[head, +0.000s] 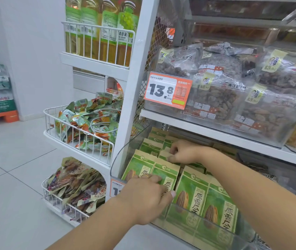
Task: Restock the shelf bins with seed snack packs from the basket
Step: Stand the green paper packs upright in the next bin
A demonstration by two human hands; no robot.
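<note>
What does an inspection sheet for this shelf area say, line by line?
Surface: white lower shelf holding a clear bin.
Job's things: green seed packs standing in rows inside the bin; basket not in view.
Clutter: nothing seen.
Grippers: left hand rests on a front pack; right hand pinches a pack further back.
Cables: white cable lying in the wire rack.
Surroundings: price tag, tea bottles, tiled floor.

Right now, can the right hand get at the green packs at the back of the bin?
Probably yes: the right hand is already inside the clear bin, fingers on a back-row green pack; nothing blocks it.
</note>
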